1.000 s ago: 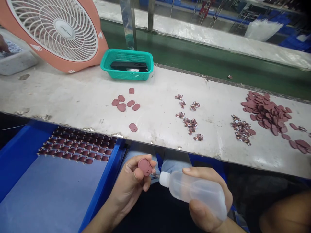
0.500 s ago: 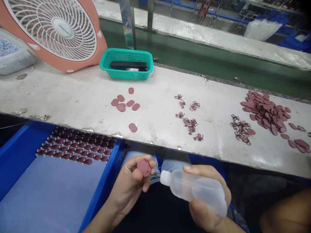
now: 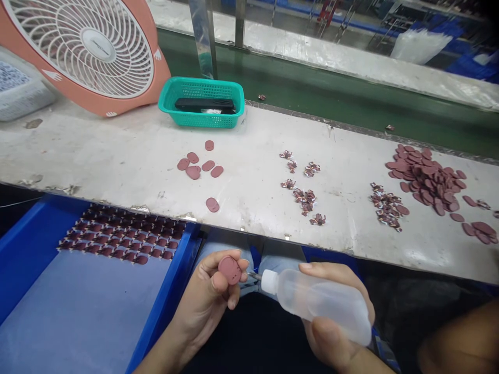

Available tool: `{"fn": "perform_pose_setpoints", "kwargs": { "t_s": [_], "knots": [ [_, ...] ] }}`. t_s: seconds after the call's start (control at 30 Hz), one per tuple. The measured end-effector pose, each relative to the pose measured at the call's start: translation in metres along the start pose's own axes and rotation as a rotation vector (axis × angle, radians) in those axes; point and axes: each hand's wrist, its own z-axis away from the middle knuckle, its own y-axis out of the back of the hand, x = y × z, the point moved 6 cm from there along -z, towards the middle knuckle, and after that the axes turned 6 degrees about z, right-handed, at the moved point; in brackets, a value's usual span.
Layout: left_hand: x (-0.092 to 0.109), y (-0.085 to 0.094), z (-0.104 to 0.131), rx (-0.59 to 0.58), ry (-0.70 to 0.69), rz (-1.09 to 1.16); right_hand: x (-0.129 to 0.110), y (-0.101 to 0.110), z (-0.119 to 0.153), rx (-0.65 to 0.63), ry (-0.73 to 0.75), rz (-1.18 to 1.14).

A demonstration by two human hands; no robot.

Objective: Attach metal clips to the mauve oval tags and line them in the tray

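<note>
Pinched between the thumb and fingers of my left hand (image 3: 208,296) is a flat, oval, reddish-brown disc (image 3: 230,270) with small marks on its face. My right hand (image 3: 343,317) is wrapped round a translucent squeeze bottle (image 3: 322,301) with a white cap and a thin metal nozzle (image 3: 254,276). The bottle lies tilted, its nozzle tip just right of my left fingertips, with a small gap from the disc. Several loose discs (image 3: 212,204) lie on the white bench above my hands.
Small dark pieces with thin limbs (image 3: 306,200) lie mid-bench, near a heap of discs (image 3: 429,179). A green basket (image 3: 200,121) with a black object stands beside a pink fan (image 3: 97,47). Lower left, a blue tray (image 3: 78,311) holds rows of pieces. Behind runs a green belt (image 3: 312,93).
My right hand has drawn the bottle slightly to the right, so its nozzle stands a little farther from the disc. On the green belt, small pieces have shifted right.
</note>
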Motion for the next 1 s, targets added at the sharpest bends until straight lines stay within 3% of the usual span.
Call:
{"fn": "perform_pose_setpoints", "kwargs": {
  "t_s": [0.1, 0.23, 0.5, 0.6, 0.77, 0.83, 0.9, 1.0],
  "knots": [
    [0.000, -0.001, 0.000, -0.010, 0.003, 0.000, -0.001, 0.000, -0.001, 0.006, 0.010, 0.033],
    [0.000, -0.001, 0.002, -0.009, 0.008, -0.004, -0.003, -0.005, -0.007, -0.095, 0.004, -0.004],
    [-0.002, 0.002, 0.003, 0.035, 0.022, -0.018, 0.001, 0.000, -0.004, -0.062, -0.029, 0.030],
    [-0.003, 0.004, 0.002, 0.053, 0.031, -0.019, 0.009, -0.002, -0.005, -0.042, -0.125, -0.047],
    [0.005, 0.010, 0.003, 0.165, -0.049, -0.042, 0.035, -0.021, -0.017, -0.101, -0.472, -0.649],
    [0.011, 0.015, 0.004, 0.242, -0.103, -0.029, 0.046, -0.036, -0.027, -0.152, -0.600, -0.737],
    [0.017, 0.021, 0.002, 0.257, -0.133, -0.005, 0.054, -0.054, -0.041, -0.254, -0.601, -0.607],
    [0.024, 0.030, -0.008, 0.212, -0.127, 0.038, 0.063, -0.090, -0.066, -0.487, -0.429, -0.106]
  ]
}}
